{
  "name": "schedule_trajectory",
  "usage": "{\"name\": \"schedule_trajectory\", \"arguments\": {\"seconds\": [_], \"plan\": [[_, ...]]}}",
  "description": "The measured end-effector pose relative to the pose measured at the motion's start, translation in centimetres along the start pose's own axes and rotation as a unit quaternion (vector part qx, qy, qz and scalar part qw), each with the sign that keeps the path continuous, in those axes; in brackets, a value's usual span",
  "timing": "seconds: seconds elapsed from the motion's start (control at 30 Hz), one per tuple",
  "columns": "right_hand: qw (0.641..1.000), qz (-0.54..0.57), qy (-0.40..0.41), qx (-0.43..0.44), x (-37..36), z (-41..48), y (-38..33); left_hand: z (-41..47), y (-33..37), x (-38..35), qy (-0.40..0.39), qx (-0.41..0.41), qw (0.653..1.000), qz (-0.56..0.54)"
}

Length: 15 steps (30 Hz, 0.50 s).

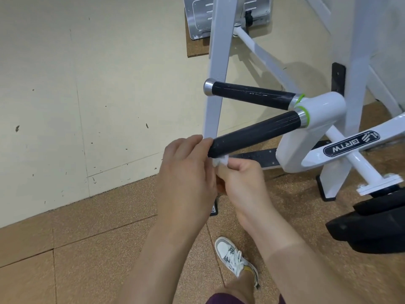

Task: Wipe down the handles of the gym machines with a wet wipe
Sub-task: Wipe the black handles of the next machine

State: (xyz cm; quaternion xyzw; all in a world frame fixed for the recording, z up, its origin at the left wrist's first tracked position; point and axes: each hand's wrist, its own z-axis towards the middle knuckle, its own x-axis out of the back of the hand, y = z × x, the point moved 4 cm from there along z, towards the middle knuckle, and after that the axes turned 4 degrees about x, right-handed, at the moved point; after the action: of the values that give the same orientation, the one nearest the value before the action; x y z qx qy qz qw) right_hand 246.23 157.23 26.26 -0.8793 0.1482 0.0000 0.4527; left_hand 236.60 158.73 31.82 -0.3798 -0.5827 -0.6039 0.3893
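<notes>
Two black grip handles stick out leftward from a white machine hub (320, 110). The upper handle (252, 95) ends in a metal cap and is untouched. The lower handle (258, 132) slopes down toward me. My left hand (186, 178) covers its near end, fingers curled over the tip. My right hand (243, 185) sits just below that end, pinching a small white wet wipe (221, 160) against the underside of the handle. Most of the wipe is hidden between my hands.
White frame posts (215, 69) rise right behind the handles. A cream wall (87, 84) fills the left. Brown cork-like floor tiles (87, 249) lie below, with my shoe (232, 255) on them. Black padded parts (372, 224) sit at the right edge.
</notes>
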Motion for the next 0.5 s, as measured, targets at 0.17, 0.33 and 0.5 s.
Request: {"name": "schedule_trajectory", "arguments": {"seconds": [0.17,0.33,0.5], "plan": [[0.997,0.073,0.037,-0.018,3.2,1.0,-1.0,-0.3,1.3,0.1,0.032,-0.008,0.999,0.030],[0.999,-0.012,-0.051,0.001,1.8,0.9,-0.4,-0.3,2.4,-0.6,0.038,-0.021,0.999,0.014],[0.997,0.064,0.048,-0.001,5.7,2.1,-1.3,-0.1,3.2,-0.9,0.027,-0.040,0.999,0.011]]}}
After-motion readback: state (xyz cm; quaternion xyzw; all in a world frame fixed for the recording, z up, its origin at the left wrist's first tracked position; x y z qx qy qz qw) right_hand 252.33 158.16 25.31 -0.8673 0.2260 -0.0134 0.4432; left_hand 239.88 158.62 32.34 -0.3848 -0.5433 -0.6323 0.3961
